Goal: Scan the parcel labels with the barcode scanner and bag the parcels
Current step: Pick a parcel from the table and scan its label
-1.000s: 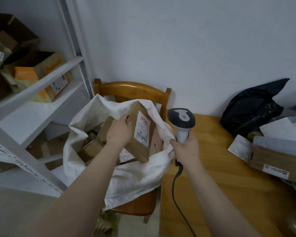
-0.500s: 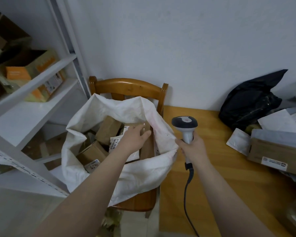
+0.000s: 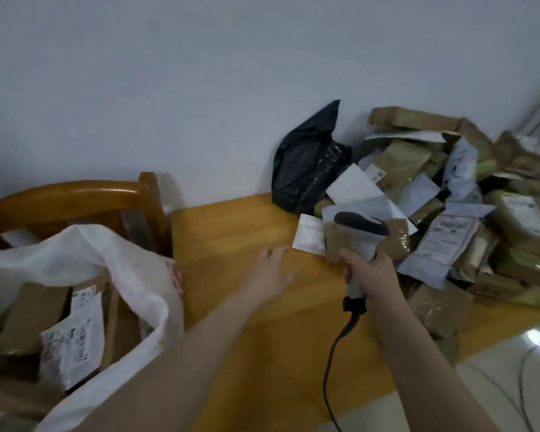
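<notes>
Parcels (image 3: 449,244) lie heaped at the far right end of the surface (image 3: 231,232), against the wall and spilling to its near edge. Others sit in the white sack (image 3: 131,275) on the chair (image 3: 85,194) off the left edge. The right hand (image 3: 370,271) holds the barcode scanner (image 3: 360,235) upright at the foot of the heap, its fingers wrapped round the handle. The left hand (image 3: 272,272), fingers spread and holding nothing, hovers over bare wood near a small white packet (image 3: 308,237) at the heap's left fringe.

The heap looks loose, so a parcel pulled from low down may send others sliding off the near edge. The scanner's cable (image 3: 354,307) trails back across the surface and could snag a parcel swung towards the sack. Labels lying face down or on creased film may defeat the scan.
</notes>
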